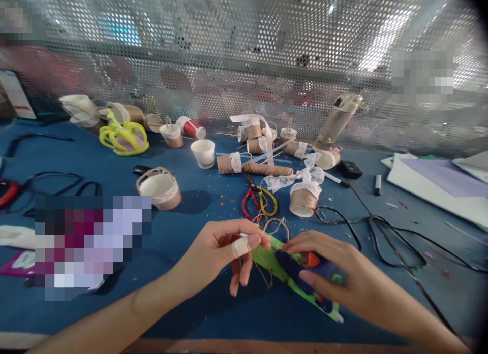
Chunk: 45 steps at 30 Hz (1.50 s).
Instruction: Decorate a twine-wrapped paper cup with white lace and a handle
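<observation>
My left hand [219,250], with a white bandage around the thumb, is closed in a pinch at the middle front of the table. Thin brown twine [281,221] loops out near its fingertips, and what exactly is pinched is too small to make out. My right hand [343,265] is wrapped around a dark blue glue gun [290,267] with an orange trigger, its tip close to the left fingertips. Beneath the gun lies a bright green strip [263,256]. Just behind the hands are scissors [249,201] with red and yellow handles and a twine-wrapped cup [304,197] with a lace bow.
A handled cup [163,192], a white paper cup [203,154] and a yellow basket [124,140] stand left of centre. A twine roll [269,169] lies behind the scissors. Black cable [375,242] crosses the right side. Perforated metal [229,64] closes off the back.
</observation>
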### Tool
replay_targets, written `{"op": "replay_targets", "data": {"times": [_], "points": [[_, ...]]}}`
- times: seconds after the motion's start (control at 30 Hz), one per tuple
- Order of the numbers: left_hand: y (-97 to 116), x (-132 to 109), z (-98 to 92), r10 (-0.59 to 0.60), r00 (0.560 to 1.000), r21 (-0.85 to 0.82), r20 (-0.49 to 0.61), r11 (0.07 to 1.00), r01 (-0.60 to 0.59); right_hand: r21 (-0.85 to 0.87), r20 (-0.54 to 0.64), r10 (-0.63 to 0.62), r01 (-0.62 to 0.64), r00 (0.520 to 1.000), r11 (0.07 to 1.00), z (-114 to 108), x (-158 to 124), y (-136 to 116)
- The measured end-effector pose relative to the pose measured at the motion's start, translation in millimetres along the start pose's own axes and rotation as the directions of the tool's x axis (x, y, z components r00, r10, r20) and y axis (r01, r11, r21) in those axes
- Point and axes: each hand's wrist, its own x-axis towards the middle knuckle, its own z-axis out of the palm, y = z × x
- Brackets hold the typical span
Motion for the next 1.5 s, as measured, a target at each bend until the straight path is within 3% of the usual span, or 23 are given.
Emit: {"op": "replay_targets", "data": {"times": [0.1,0.17,0.23,0.27,0.43,0.53,0.67,0.8,1.07,1.5], "points": [[0,-1,0.1,0.002,1.000,0.045,-0.010,0.999,-0.001,0.318,0.061,0.146,-0.158,0.987,0.935,27,20,-15],[1,-2,0.3,0.005,1.000,0.068,-0.020,0.998,-0.004,0.563,0.131,0.180,-0.223,0.975,0.796,40,31,-20],[3,-2,0.7,0.012,1.000,0.089,-0.026,0.996,-0.010,0.676,0.185,0.166,-0.248,0.969,0.694,45,39,-22],[3,-3,0.8,0.019,0.999,0.097,-0.028,0.995,-0.016,0.685,0.187,0.166,-0.249,0.968,0.685,46,41,-23],[6,-3,0.6,0.055,0.998,0.092,-0.025,0.994,-0.052,0.454,-0.002,0.179,-0.159,0.984,0.877,36,44,-20],[7,-3,0.5,0.074,0.997,0.069,-0.016,0.995,-0.073,0.324,-0.137,0.165,-0.113,0.977,0.939,31,41,-14],[7,-2,0.5,0.097,0.995,0.067,-0.026,0.993,-0.095,0.255,-0.332,0.124,-0.037,0.935,0.966,26,33,-8],[5,1,-1.0,0.065,0.996,0.088,-0.056,0.994,-0.060,0.151,-0.490,-0.004,0.090,0.872,0.984,24,28,-7],[-2,0,-0.8,-0.001,1.000,0.180,-0.021,0.984,0.005,-0.051,-0.500,-0.132,0.123,0.856,0.991,23,29,-8],[1,0,-1.2,-0.034,0.999,0.273,0.036,0.962,0.023,-0.044,-0.495,-0.123,0.117,0.860,0.992,21,29,-8]]}}
